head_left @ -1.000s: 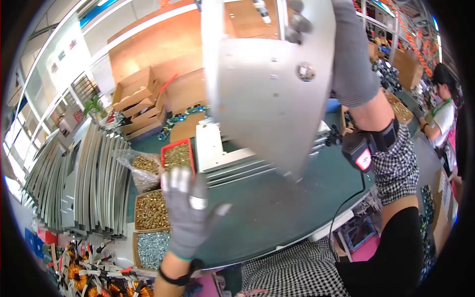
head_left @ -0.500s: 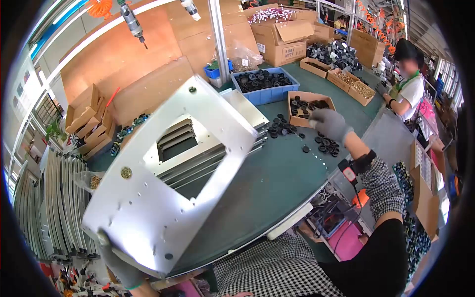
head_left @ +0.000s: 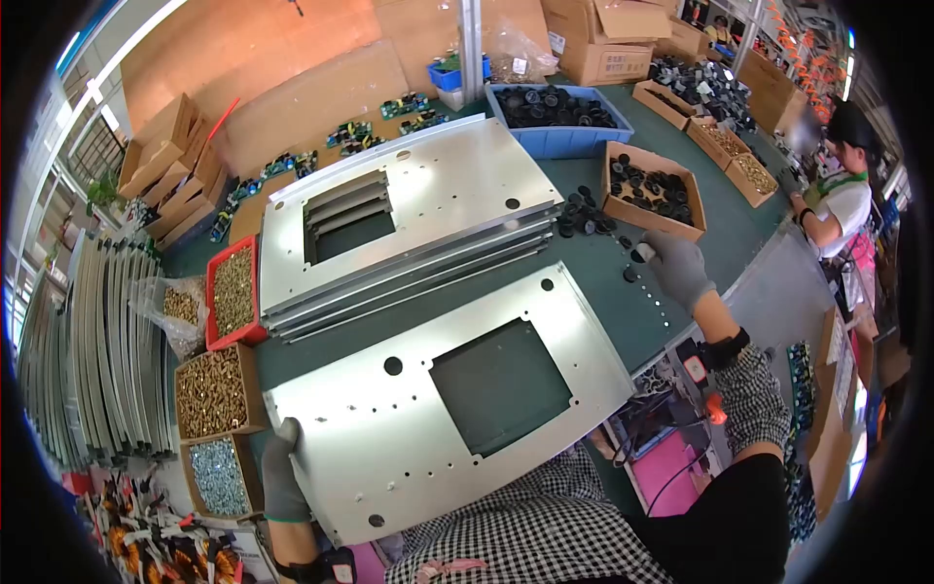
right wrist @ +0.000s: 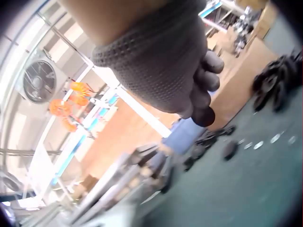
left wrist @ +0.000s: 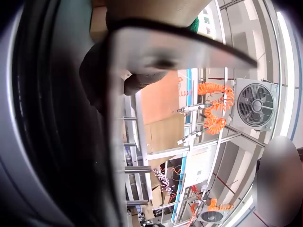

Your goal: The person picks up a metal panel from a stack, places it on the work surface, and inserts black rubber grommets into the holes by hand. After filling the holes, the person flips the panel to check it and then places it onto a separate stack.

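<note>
Head view: the metal panel (head_left: 394, 428), steeply tilted before the stacked panels (head_left: 457, 170) half a second earlier, lay flatter at the near edge of the table (head_left: 316, 358), the left hand (head_left: 284, 477) gripping its left end. That seemed to leave its holes better placed for work. The right hand (head_left: 678, 271) was beyond its far right corner, near the cardboard box (head_left: 650, 226).

Left wrist view: the panel's blurred edge hid much of the grip.

Right wrist view: bent fingers pinched a black cap (right wrist: 203, 117).

Head view: forward, down over bench (head_left: 735, 219). Wrist views: close, tilted, sharing orange hoses (left wrist: 215, 124).
</note>
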